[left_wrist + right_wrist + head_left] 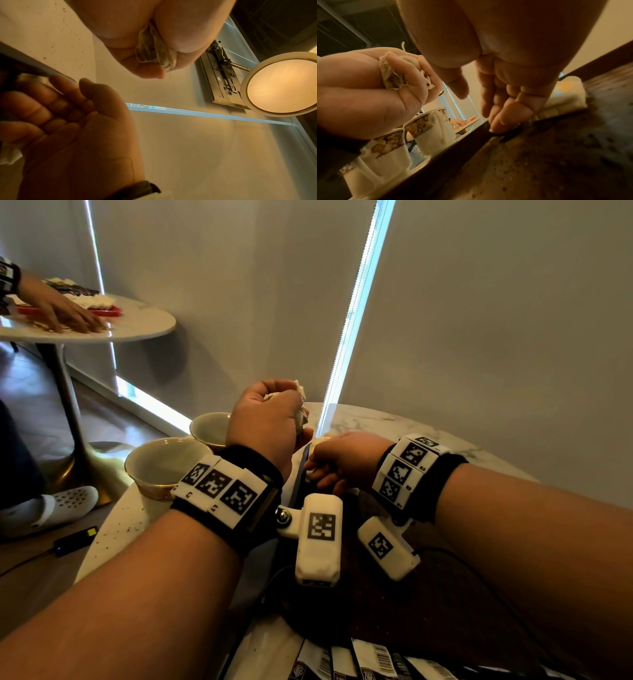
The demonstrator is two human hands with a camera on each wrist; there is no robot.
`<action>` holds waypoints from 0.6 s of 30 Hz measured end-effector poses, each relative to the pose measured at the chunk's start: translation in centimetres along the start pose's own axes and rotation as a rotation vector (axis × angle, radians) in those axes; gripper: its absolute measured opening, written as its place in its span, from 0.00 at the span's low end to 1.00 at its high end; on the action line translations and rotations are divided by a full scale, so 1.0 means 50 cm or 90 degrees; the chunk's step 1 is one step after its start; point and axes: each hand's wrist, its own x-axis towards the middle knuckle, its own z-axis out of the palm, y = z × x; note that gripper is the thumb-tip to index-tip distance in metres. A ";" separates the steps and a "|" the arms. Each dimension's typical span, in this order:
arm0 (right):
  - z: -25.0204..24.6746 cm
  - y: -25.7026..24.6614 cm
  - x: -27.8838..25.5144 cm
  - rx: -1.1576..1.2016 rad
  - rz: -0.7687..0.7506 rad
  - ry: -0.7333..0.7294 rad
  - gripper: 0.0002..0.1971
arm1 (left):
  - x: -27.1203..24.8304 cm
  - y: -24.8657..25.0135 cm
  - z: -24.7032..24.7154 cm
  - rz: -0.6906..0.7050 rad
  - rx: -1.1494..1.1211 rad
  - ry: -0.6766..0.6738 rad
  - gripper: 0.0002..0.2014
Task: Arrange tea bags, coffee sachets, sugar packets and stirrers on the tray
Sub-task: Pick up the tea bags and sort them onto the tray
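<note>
Tea bags (pixel 301 405) are seen clenched in the raised left hand (pixel 267 422) in the head view. In the left-wrist view, the bunch is confirmed in the fist. In the right-wrist view, the right hand (pixel 505 101) is shown with curled fingers on the tray (pixel 539 162) rim, holding nothing discernible. Judged step: placing; release onto the tray is required next.

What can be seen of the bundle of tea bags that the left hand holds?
The tea bags are a small crumpled bunch of pale, cream, thin paper-like pouches, with loose threads sticking out. How many there are cannot be told. The left hand grips them in a closed fist, raised above the edge of the dark tray; bits of bag show above and beside the fingers. Only this hand touches them. The two patterned cups stand below, beside the tray.
</note>
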 end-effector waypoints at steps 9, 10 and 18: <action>-0.020 0.006 -0.001 -0.015 -0.027 0.011 0.10 | -0.004 0.004 0.001 -0.012 -0.003 -0.008 0.08; -0.026 0.010 0.001 -0.033 -0.060 0.052 0.09 | -0.003 0.004 0.000 -0.017 -0.005 -0.009 0.08; -0.097 0.016 -0.010 0.138 -0.212 0.203 0.05 | -0.009 0.008 0.002 -0.160 -0.073 -0.091 0.09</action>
